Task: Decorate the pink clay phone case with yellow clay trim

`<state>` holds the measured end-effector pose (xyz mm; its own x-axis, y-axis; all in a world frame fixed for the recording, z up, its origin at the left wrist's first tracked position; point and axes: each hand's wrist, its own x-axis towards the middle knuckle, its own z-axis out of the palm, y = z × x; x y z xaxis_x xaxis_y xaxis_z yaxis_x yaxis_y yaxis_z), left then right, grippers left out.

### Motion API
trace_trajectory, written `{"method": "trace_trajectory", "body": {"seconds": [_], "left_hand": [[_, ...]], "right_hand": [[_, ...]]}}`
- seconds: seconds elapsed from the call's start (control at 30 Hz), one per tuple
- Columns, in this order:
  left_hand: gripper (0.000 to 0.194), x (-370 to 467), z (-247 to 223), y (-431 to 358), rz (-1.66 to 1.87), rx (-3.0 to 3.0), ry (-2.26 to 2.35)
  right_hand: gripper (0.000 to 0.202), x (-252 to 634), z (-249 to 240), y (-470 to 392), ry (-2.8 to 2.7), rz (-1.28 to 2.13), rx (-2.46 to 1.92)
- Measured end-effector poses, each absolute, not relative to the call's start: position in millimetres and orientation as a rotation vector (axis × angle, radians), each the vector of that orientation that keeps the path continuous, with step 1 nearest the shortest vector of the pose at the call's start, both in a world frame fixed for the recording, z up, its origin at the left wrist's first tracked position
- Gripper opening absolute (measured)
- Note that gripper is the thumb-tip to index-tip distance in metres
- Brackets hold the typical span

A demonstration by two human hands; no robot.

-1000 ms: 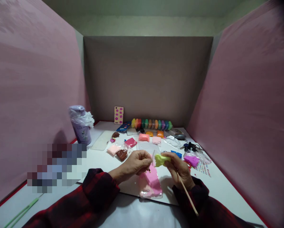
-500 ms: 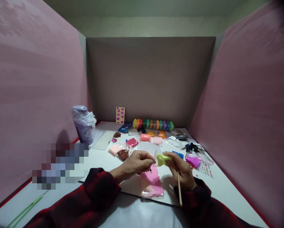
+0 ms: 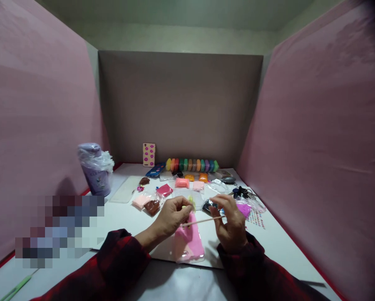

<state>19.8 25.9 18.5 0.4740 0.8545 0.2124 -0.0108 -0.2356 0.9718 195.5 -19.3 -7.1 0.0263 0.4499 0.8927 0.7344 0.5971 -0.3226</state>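
My left hand [image 3: 175,215] is closed in a pinch on a small yellow-green piece of clay [image 3: 191,201], which pokes up past the fingertips. A thin wooden stick [image 3: 203,220] runs across in front of the clear phone case, its right end within my right hand [image 3: 229,221]. The thumb and fingers of that hand are curved and partly apart around it. Below both hands lies the phone case [image 3: 193,242], spread with pink clay. Small dark bits on its upper part are half hidden by my left hand.
Clay packets, one brown [image 3: 152,207], one coral [image 3: 181,183], one magenta [image 3: 244,210], surround the work spot. A row of coloured clay [image 3: 192,165] and a patterned phone case [image 3: 149,154] stand at the back. A purple tumbler [image 3: 96,175] is at left, gem stickers [image 3: 258,219] at right.
The yellow-green clay has passed from my right hand to my left. The stick has swung from pointing down to lying nearly level. The whole view has shifted slightly.
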Motion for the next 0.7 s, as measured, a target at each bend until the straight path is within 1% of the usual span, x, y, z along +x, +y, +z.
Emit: {"method": "trace_trajectory", "body": {"seconds": [0.1, 0.3, 0.47, 0.57, 0.7], "left_hand": [[0.020, 26.7, 15.8, 25.0, 1.032, 1.675, 0.750], [0.020, 37.3, 11.7, 19.8, 1.096, 1.941, 0.817], [0.013, 41.1, 8.7, 19.1, 1.216, 2.479, 0.794], [0.019, 41.8, 4.6, 19.9, 1.273, 2.794, 0.776], [0.025, 42.8, 0.1, 19.0, 1.252, 2.971, 0.749]], "right_hand": [[0.013, 190.9, -7.6, -23.2, -1.751, -0.283, -0.953], [0.007, 185.4, -9.3, -25.6, -1.718, -0.234, -1.061], [0.015, 184.8, -9.8, -26.8, -1.686, -0.176, -1.120], [0.019, 184.8, -11.3, -25.7, -1.669, -0.148, -1.168], [0.019, 184.2, -12.2, -23.5, -1.642, -0.129, -1.245]]}}
